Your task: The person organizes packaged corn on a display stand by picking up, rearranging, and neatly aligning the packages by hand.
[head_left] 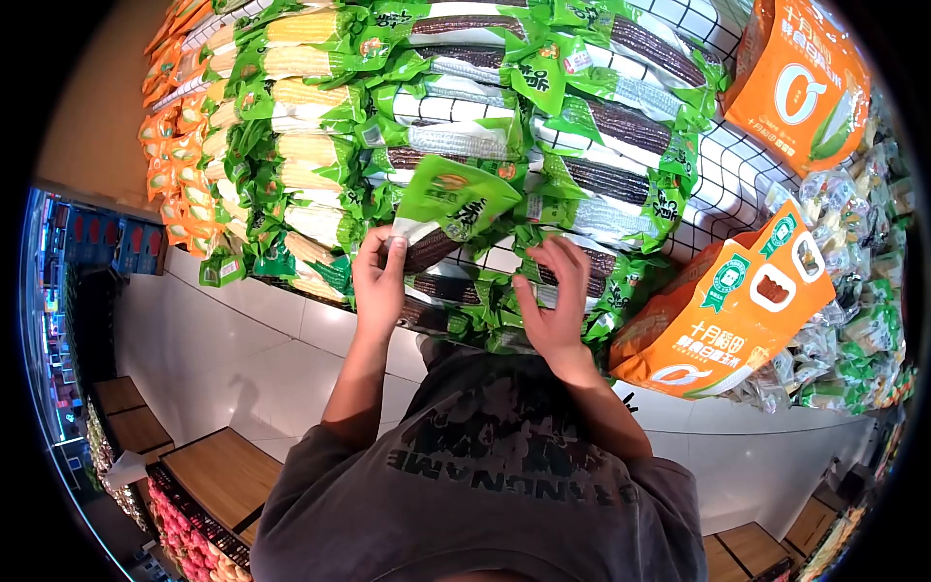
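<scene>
My left hand (380, 276) is closed on a green and clear package of dark corn (451, 209), with the thumb on its near end. The package is tilted up above the other packs. To its right, my right hand (558, 296) has its fingers apart over packs of dark corn (592, 260) and seems to hold nothing. Rows of green-wrapped corn lie around both hands: yellow corn (303, 145) on the left, and pale or dark corn (626, 131) farther right.
Two orange bags (800, 82) (727, 315) stand at the right by a black wire grid (729, 160). Clear-wrapped packs (839, 218) lie beyond them. Orange packs (179, 175) line the left end. Wooden crates (218, 480) stand on the floor at lower left.
</scene>
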Available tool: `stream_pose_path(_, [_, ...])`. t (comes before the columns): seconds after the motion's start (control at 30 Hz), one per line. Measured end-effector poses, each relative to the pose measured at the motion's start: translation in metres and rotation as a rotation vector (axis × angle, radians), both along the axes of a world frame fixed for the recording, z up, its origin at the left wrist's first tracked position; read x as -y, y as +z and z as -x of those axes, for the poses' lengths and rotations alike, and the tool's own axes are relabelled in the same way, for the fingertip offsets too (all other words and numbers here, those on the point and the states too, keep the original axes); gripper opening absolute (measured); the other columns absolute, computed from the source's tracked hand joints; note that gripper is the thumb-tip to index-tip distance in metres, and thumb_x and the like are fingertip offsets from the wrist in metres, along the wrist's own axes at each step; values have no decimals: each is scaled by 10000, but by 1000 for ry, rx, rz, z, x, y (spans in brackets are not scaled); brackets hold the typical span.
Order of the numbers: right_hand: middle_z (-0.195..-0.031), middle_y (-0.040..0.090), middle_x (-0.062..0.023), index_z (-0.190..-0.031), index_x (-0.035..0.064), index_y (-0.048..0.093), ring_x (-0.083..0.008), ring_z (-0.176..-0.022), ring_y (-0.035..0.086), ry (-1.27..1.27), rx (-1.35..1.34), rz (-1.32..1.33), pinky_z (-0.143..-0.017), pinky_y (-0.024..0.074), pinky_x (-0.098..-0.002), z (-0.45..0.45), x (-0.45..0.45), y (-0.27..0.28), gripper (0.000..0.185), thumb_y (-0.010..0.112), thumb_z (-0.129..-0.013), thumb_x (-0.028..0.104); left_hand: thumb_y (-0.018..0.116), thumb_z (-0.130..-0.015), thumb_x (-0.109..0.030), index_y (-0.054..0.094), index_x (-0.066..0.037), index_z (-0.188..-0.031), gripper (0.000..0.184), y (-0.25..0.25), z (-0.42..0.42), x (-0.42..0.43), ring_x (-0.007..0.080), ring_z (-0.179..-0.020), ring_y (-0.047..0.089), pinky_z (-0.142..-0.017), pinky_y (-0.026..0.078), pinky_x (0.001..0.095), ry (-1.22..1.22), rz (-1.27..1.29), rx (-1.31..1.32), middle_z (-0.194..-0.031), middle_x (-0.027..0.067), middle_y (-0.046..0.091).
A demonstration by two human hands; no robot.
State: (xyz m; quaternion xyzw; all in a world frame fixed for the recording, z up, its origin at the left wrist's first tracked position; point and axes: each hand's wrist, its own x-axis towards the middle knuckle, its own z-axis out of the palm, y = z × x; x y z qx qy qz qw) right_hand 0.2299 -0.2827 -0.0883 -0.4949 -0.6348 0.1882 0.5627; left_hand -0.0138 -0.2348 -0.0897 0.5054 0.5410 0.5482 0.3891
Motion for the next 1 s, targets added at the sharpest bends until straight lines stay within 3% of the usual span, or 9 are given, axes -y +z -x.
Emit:
stream_pose_path(0.13, [-1278, 644, -188, -1451, 6, 528, -333, -1164, 636, 230, -110, 221, -1047, 480, -440, 5, -1, -6, 625, 814, -902, 94, 640, -1078, -101, 640, -73, -1066, 31, -4, -20, 12, 29, -837, 527, -775, 404, 218, -110, 198, 508, -918, -69, 605])
stream_pose_path(0.27, [-1417, 568, -200, -1484, 8, 501, -351, -1297, 589, 233, 19, 201, -1099, 475, -431, 13, 3, -8, 645, 799, -929, 149, 623, -1088, -122, 629, -114, -1076, 15, -9, -48, 32, 41, -837, 531, -765, 418, 236, -157, 409, 612, -961, -52, 604])
stream_pose_path(0.4, [-1409, 557, -224, -1519, 22, 478, -429, -1315, 552, 227, -33, 217, -1097, 469, -458, -2, 2, -10, 672, 777, -942, 194, 623, -1092, -147, 600, -120, -1094, 36, -38, -48, 34, 64, -853, 553, -771, 444, 257, -279, 405, 751, -969, -33, 622])
stream_pose_path(0.53, [-1371, 563, -215, -1554, 49, 453, -423, -1288, 556, 174, -32, 148, -1078, 472, -465, -2, 4, -18, 720, 785, -929, 186, 622, -1097, -160, 571, -111, -1134, 80, -47, -50, 27, 98, -933, 612, -827, 474, 293, -340, 432, 791, -1056, -5, 667])
stream_pose_path(0.6, [-1342, 541, -215, -1599, 65, 401, -421, -1242, 553, 190, -34, 105, -1059, 468, -465, -2, 5, -20, 774, 781, -934, 179, 617, -1101, -164, 567, -113, -1171, 100, -29, -65, 27, 118, -960, 630, -857, 490, 311, -204, 474, 745, -1058, 1, 670])
stream_pose_path(0.67, [-1347, 503, -220, -1638, 82, 347, -415, -1216, 547, 212, -61, 145, -1050, 461, -466, 0, 8, -17, 837, 784, -931, 181, 606, -1107, -181, 559, -115, -1234, 151, -34, -57, 22, 147, -1058, 650, -933, 511, 344, -381, 444, 761, -1143, 29, 686])
stream_pose_path(0.83, [-1363, 485, -239, -1641, 75, 337, -446, -1212, 571, 184, -58, 217, -1004, 497, -473, -1, 5, -14, 869, 790, -905, 169, 615, -1103, -190, 536, -91, -1311, 244, -25, -60, 25, 210, -1176, 641, -1009, 512, 372, -422, 435, 720, -1297, 95, 660])
stream_pose_path(0.93, [-1361, 538, -213, -1593, 61, 418, -420, -1253, 566, 176, -74, 198, -1037, 498, -461, -4, -1, -12, 805, 783, -879, 143, 633, -1083, -136, 550, -92, -1107, 97, -12, -64, 32, 157, -971, 600, -959, 525, 375, -303, 468, 561, -1026, 31, 596])
stream_pose_path(1.0, [-1360, 572, -204, -1564, 36, 465, -397, -1263, 561, 203, -77, 205, -1075, 475, -447, -9, -4, -9, 759, 778, -876, 103, 611, -1068, -65, 592, -49, -1079, 27, -24, -44, 32, 162, -940, 618, -973, 532, 380, -362, 488, 629, -995, 40, 625])
